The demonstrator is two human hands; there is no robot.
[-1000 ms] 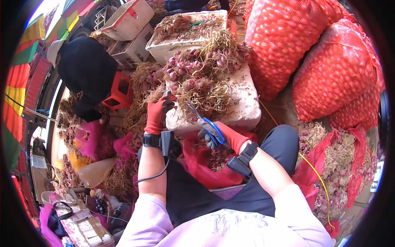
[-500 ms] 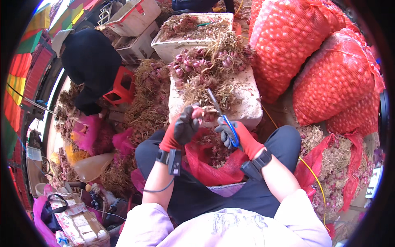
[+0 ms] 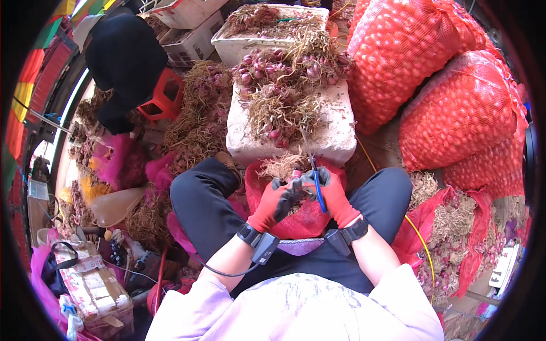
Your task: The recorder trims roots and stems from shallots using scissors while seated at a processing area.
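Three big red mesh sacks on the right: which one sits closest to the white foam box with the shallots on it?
The upper-left sack, the largest: its lower edge meets the white foam box at the box's right side. The other two lie farther right, clear of the box.

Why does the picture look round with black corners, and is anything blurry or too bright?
Head view: a fisheye lens bends it into a circle with a black rim, and the white box edges curve. Daylight is strong; the red sacks look sharp. The gloved left hand and right hand with blue scissors are slightly soft.
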